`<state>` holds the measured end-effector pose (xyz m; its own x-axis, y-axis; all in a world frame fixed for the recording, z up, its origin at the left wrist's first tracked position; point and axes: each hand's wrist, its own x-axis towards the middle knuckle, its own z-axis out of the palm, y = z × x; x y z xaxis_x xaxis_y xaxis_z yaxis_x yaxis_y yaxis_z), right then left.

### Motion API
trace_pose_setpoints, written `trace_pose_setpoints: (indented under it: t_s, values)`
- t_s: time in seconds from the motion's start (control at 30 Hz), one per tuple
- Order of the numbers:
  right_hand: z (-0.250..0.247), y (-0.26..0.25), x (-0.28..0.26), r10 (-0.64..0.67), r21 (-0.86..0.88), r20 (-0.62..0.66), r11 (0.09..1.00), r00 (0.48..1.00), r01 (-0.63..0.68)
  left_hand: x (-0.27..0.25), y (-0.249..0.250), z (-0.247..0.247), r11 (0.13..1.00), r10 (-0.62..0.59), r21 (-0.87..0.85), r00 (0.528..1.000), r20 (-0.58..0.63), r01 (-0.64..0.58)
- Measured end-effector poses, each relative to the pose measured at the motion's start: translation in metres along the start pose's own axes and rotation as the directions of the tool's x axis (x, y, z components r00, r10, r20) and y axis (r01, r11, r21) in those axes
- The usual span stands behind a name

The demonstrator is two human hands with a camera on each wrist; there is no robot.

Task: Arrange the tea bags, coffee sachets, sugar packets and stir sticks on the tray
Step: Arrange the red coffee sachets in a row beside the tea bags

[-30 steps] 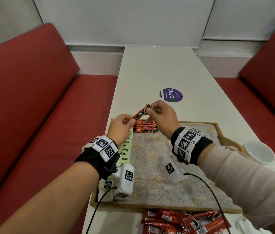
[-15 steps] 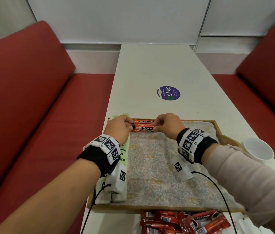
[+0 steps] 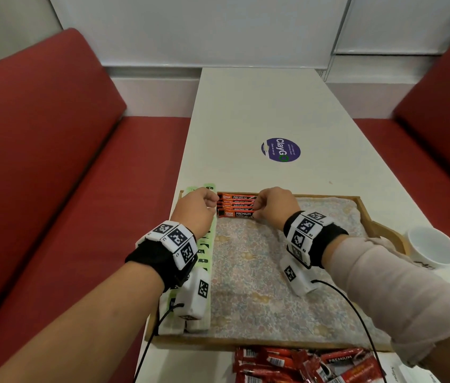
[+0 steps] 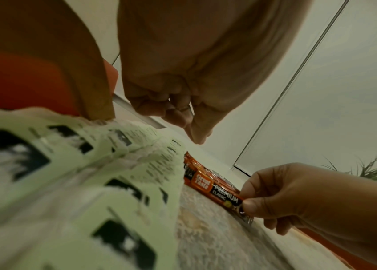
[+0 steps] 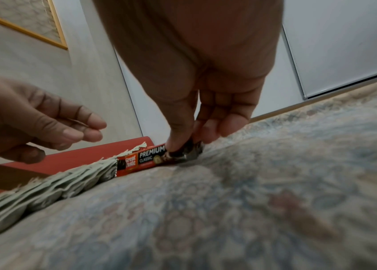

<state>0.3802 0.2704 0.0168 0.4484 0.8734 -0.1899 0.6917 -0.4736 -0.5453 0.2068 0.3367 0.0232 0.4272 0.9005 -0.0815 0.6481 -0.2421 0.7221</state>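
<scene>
i see my right hand (image 3: 273, 207) low over the far edge of the shallow wooden tray (image 3: 367, 214), thumb and fingers pinching the dark end of a red-and-black coffee sachet marked "premium classic" (image 3: 238, 214). the sachet lies flat on the floral cloth lining the tray (image 3: 251, 272), nearest me in a short row of matching red coffee sachets (image 3: 236, 201) stacked side by side against the far edge, near the far left corner. in the right wrist view the thumb (image 5: 178, 127) presses down on the sachet's end while the fingers tuck behind it.

my left hand (image 3: 196, 207) hangs just beside the row's left end, fingers loosely curled and holding nothing; the left wrist view shows it lifted clear of the packets. below it a column of pale green tea bag packets (image 3: 207, 244) runs along the tray's left edge, overlapping like shingles.

off the tray, a loose heap of more red coffee sachets (image 3: 301, 364) sits on the white table (image 3: 245, 120) at its near edge. a white paper cup (image 3: 432, 250) stands by the tray's right edge, and a round purple sticker (image 3: 281, 149) lies further out along the table.
</scene>
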Motion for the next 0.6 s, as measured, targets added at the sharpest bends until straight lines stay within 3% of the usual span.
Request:
trace_pose_setpoints:
  t_s: [0.6]
  values:
    - [-0.006, -0.004, -0.007, -0.03, -0.014, -0.057, 0.999, 0.998, 0.029, -0.011, 0.013, -0.002, 0.999, 0.001, -0.035, 1.0, -0.007, -0.001]
